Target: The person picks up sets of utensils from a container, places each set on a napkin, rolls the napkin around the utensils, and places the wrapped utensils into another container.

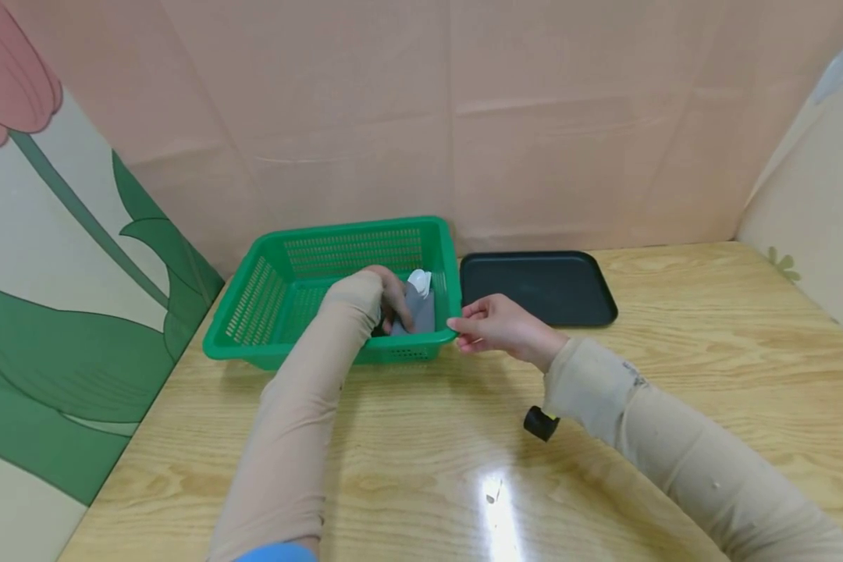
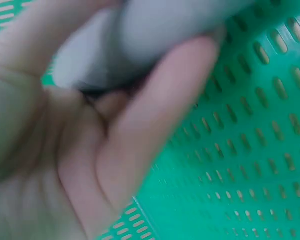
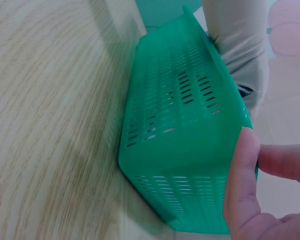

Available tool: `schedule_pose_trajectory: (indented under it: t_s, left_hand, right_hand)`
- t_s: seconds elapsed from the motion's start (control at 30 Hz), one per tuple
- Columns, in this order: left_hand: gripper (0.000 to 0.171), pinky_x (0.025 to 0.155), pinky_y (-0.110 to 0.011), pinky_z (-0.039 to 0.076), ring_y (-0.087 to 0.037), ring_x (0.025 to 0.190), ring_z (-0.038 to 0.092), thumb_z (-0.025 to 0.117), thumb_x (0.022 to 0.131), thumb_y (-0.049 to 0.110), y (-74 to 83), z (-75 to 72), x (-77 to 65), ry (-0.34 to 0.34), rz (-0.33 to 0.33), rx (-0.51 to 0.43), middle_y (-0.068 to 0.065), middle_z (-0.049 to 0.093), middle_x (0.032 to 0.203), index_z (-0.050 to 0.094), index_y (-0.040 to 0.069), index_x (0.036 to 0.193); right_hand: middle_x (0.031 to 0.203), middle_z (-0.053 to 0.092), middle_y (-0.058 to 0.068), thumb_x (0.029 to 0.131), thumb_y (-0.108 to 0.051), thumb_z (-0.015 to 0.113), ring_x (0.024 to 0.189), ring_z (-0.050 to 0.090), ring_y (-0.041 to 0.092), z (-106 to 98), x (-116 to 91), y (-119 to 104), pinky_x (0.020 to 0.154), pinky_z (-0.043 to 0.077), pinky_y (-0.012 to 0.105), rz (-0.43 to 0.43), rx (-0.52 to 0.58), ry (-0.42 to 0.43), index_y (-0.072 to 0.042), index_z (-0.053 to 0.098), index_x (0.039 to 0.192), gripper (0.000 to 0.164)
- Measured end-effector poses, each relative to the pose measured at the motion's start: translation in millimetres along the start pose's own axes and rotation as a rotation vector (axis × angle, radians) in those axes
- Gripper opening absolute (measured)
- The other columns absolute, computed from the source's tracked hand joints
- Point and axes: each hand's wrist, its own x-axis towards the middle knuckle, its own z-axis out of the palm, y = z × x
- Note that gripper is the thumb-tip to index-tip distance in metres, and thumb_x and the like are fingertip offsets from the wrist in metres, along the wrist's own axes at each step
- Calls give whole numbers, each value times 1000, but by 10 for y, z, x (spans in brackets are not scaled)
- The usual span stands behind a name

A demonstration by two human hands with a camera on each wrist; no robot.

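Observation:
A green plastic basket with slotted walls stands on the table. My left hand reaches down inside its right half. In the left wrist view, the thumb and fingers of that hand curl round a smooth grey item, blurred, its kind unclear. Beside the hand in the head view lie a flat grey piece and a white spoon-like thing. At the basket's front right corner, my right hand pinches the rim between thumb and fingers, as the right wrist view confirms at the rim.
A black rectangular tray lies to the right of the basket, close to its side. Under the right wrist hangs a small black piece. A pink-beige sheet closes off the back of the wooden table.

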Motion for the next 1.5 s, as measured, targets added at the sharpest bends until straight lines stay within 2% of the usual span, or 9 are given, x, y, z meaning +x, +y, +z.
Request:
schedule_pose_trajectory:
  t_s: [0.17,0.27,0.43,0.8,0.97,1.07,1.2,1.3,1.5]
  left_hand:
    - [30,73,-19,42,-9,68,58,64,88,33,32,2,-65,37,-124,141,2,61,61,61,5,76]
    - [33,70,-19,43,-7,66,58,66,85,38,20,-13,-35,57,-184,90,2,63,62,63,6,75]
    - [28,64,-15,45,-5,56,60,63,88,33,-28,-47,70,14,-206,-61,1,64,61,60,6,86]
    - [50,78,-17,39,-5,77,56,52,90,50,-44,-54,10,-33,-254,170,7,66,62,69,13,63]
    - [46,72,-21,44,-9,70,56,61,84,52,-48,-33,-64,65,-315,88,3,65,64,67,9,69]
    - [47,72,-23,46,-12,74,55,64,81,53,-50,-18,-115,104,-356,56,-1,64,75,66,7,76]
    - [59,98,-27,43,-19,116,52,57,84,57,-48,-27,-181,108,-383,97,-9,60,121,68,0,98]
    - [66,108,-32,36,-23,134,39,50,88,58,-41,-55,-240,193,-321,113,-10,47,142,62,0,117]
    - [60,89,-27,50,-20,108,62,47,92,52,3,-177,-407,432,-93,160,-9,64,121,49,6,132]
  right_hand:
    - [78,61,4,93,-15,57,64,61,8,-12,-5,0,72,55,24,-2,-11,-7,10,36,128,48]
    - [80,61,5,93,-15,57,64,61,8,-16,-5,0,75,55,26,0,-14,-4,10,36,128,48]
    - [85,62,7,93,-16,57,64,62,7,-13,-1,6,77,56,28,-1,-21,2,10,35,129,50]
    - [81,62,6,93,-15,57,64,61,8,-12,29,18,76,56,28,-16,-13,-17,10,35,128,48]
    - [87,62,9,93,-15,57,64,62,7,6,46,9,77,56,29,-19,-13,-17,10,34,130,50]
    - [89,61,10,93,-15,57,64,62,7,22,44,5,77,56,29,-20,-12,-13,10,34,130,51]
    - [87,60,9,93,-15,57,65,62,8,29,35,6,77,56,29,-29,-13,-19,11,33,130,51]
    - [86,60,8,93,-15,57,66,62,9,20,34,12,78,56,30,-34,-16,-27,10,33,129,50]
    - [92,57,9,93,-15,56,68,62,8,24,36,22,78,56,29,-43,-14,-22,10,33,128,48]
